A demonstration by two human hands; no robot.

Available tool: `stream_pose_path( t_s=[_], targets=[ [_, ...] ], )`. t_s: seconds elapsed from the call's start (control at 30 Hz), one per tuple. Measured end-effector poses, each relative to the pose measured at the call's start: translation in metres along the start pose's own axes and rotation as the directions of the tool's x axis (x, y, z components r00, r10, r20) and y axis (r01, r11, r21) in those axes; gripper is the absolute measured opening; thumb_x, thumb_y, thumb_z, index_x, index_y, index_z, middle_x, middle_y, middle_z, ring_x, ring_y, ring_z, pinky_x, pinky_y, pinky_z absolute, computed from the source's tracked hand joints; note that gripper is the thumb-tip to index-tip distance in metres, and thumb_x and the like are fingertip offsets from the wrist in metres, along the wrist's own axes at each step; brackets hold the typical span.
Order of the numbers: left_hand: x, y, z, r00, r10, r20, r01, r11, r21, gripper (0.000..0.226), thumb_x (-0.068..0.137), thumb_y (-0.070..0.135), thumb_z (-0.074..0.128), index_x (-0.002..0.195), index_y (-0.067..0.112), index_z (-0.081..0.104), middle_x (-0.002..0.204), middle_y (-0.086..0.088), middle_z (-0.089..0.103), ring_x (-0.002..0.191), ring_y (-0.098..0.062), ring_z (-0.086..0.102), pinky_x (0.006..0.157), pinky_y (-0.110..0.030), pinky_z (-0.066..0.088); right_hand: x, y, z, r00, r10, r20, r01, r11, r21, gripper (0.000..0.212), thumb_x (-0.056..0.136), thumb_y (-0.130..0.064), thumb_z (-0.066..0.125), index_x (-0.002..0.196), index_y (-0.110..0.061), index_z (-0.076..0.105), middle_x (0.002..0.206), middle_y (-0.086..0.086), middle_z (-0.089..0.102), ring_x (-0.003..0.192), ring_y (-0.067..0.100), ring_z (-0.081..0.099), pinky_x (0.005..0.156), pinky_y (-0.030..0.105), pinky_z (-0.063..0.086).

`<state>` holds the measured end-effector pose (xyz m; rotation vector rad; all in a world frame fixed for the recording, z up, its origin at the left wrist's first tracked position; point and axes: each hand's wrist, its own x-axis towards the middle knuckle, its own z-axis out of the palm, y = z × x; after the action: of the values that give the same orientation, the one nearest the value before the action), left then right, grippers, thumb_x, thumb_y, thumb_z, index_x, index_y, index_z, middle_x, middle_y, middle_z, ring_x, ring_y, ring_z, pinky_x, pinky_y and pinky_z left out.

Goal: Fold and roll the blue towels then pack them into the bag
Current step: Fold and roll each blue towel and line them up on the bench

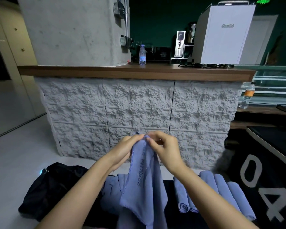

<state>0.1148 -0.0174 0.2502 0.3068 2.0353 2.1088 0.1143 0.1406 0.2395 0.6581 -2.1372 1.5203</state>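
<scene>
Head view. Both hands are raised in front of the counter (139, 113), which has a rough stone face and an overhanging wooden top edge well above them. The left hand (125, 150) and right hand (166, 150) each pinch the top edge of a blue towel (144, 187), fingertips close together. The towel hangs from that pinch between the forearms, with its stitched left edge running downward.

Pale floor (15, 146) lies open to the left, and a strip of it separates the counter's foot from the things below the hands. A black bag (53, 187) sits on the floor just left of the left forearm. To the right, rolled towels (221, 190) lie side by side on a black surface (262, 162) marked "04", whose pale rim runs diagonally at the right side. A water bottle (142, 54) stands on the counter top, well away from the hands.

The hanging towel's lower end is cut off by the frame's bottom. Lettering runs down its middle, and only "FITNESS" can be read. A loose heap of blue cloth (111, 190) lies behind the towel and left forearm; how many pieces it holds cannot be told. The right forearm crosses over the rolls' near left side, so their count is uncertain. The bag is too dark to show whether its mouth is open.
</scene>
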Motion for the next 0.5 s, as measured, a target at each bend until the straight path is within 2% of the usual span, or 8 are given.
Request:
stream_pose_path(
  t_s=[0.1,0.13,0.17,0.23,0.3,0.37,0.4,0.5],
  targets=[
    [-0.004,0.002,-0.001,0.997,0.019,0.077,-0.02,1.0,0.002,0.025,0.074,0.038,0.059,0.076,0.015,0.069,0.086,-0.007,0.068,0.087,-0.02,0.059,0.085,-0.036,0.04,0.006,0.0,-0.008,0.981,0.167,-0.094,-0.139,0.957,0.256,0.021,0.093,-0.011,0.057,0.077,-0.022,0.065,0.071,-0.012,0.064,0.072,0.001,0.055,0.069,0.018,0.043],
    [-0.005,0.002,-0.003,0.996,0.027,0.084,-0.029,0.999,0.02,0.026,0.075,0.036,0.055,0.074,0.013,0.067,0.08,-0.003,0.067,0.081,-0.016,0.059,0.081,-0.031,0.042,0.009,0.0,-0.015,0.974,0.206,-0.097,-0.159,0.92,0.358,0.021,0.095,-0.015,0.054,0.076,-0.019,0.063,0.073,-0.003,0.061,0.073,0.007,0.052,0.069,0.023,0.042],
    [-0.004,0.002,-0.006,0.997,0.027,0.068,-0.03,0.999,0.036,0.028,0.081,0.031,0.05,0.077,0.009,0.067,0.079,-0.003,0.069,0.079,-0.016,0.059,0.08,-0.03,0.043,0.01,-0.001,-0.021,0.966,0.25,-0.067,-0.191,0.862,0.469,0.022,0.097,-0.019,0.052,0.077,-0.018,0.06,0.072,0.002,0.057,0.071,0.011,0.05,0.066,0.026,0.041],
    [-0.001,0.002,-0.009,0.999,0.023,-0.031,-0.02,0.994,0.105,0.034,0.092,0.018,0.04,0.084,0.007,0.071,0.08,-0.006,0.072,0.077,-0.02,0.061,0.08,-0.031,0.047,0.012,-0.006,-0.034,0.947,0.319,0.045,-0.279,0.745,0.606,0.022,0.098,-0.021,0.049,0.078,-0.014,0.057,0.067,0.001,0.054,0.062,0.01,0.048,0.058,0.023,0.041],
    [0.004,-0.001,-0.01,0.982,0.087,-0.17,-0.027,0.945,0.327,0.025,0.09,0.013,0.05,0.081,0.014,0.074,0.077,-0.004,0.073,0.073,-0.018,0.064,0.077,-0.029,0.05,0.011,-0.01,-0.043,0.942,0.319,0.109,-0.317,0.726,0.61,0.021,0.098,-0.021,0.048,0.08,-0.012,0.055,0.064,-0.001,0.054,0.057,0.008,0.048,0.054,0.019,0.041],
    [0.009,-0.006,-0.012,0.95,0.194,-0.245,-0.025,0.83,0.558,0.01,0.082,0.011,0.066,0.083,0.017,0.075,0.084,0.0,0.073,0.077,-0.014,0.066,0.077,-0.025,0.051,0.01,-0.009,-0.049,0.948,0.29,0.131,-0.31,0.745,0.59,0.021,0.098,-0.021,0.047,0.083,-0.01,0.056,0.066,0.0,0.055,0.058,0.007,0.049,0.054,0.018,0.043],
    [0.011,-0.009,-0.013,0.935,0.241,-0.261,-0.019,0.767,0.641,0.011,0.079,0.007,0.069,0.087,0.013,0.075,0.087,0.0,0.072,0.079,-0.013,0.065,0.076,-0.024,0.051,0.009,-0.009,-0.052,0.952,0.276,0.134,-0.301,0.755,0.582,0.02,0.098,-0.022,0.047,0.085,-0.009,0.057,0.067,0.0,0.055,0.059,0.007,0.05,0.055,0.018,0.043],
    [0.017,-0.017,-0.022,0.907,0.299,-0.297,0.013,0.684,0.73,0.016,0.082,0.002,0.067,0.096,0.003,0.073,0.081,-0.005,0.071,0.07,-0.012,0.064,0.071,-0.023,0.051,0.006,-0.008,-0.058,0.956,0.249,0.153,-0.292,0.808,0.512,0.021,0.097,-0.022,0.049,0.09,-0.004,0.058,0.071,0.005,0.057,0.063,0.011,0.052,0.058,0.02,0.044]
  ],
)
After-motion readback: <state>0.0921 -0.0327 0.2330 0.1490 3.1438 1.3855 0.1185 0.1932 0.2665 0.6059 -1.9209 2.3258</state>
